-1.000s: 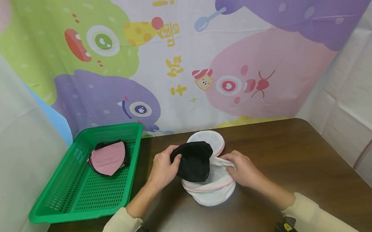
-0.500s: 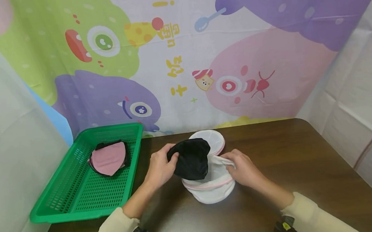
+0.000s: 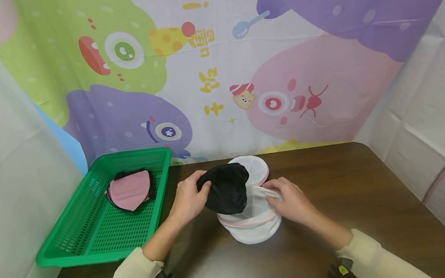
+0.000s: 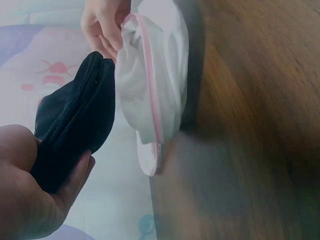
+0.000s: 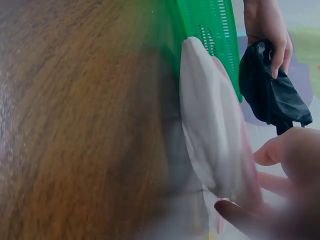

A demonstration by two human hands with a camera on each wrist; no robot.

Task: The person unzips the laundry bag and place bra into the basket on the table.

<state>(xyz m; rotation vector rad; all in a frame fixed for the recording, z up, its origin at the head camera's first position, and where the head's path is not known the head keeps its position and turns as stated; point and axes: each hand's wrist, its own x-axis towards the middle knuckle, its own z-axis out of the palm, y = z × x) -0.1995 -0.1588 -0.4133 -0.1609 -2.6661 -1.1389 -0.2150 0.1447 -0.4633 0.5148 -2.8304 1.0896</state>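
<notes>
My left hand (image 3: 189, 197) pinches a folded black bra (image 3: 225, 189) by its left edge, thumb on the near side. The cup-shaped fabric is up over the left part of an unzipped white mesh laundry bag (image 3: 253, 234) and overlaps its opening in the head view. A pink zip edge (image 4: 149, 75) runs round the bag, and its round lid (image 3: 252, 168) lies folded back behind. At the bag's right rim my right hand (image 3: 290, 200) grips the bunched white cloth between thumb and fingers. In the right wrist view the black bra (image 5: 270, 87) hangs beyond the bag.
A green plastic basket (image 3: 161, 193) with slotted walls stands at the left of the brown wooden table (image 3: 336, 183). Inside lies a pink cup-shaped garment (image 3: 130, 190) with black trim. A cartoon-printed cloth (image 3: 214, 135) hangs right behind the table.
My left hand has drawn the black bra slightly left and up, showing more of the bag's opening and lid. The right hand keeps its hold on the rim.
</notes>
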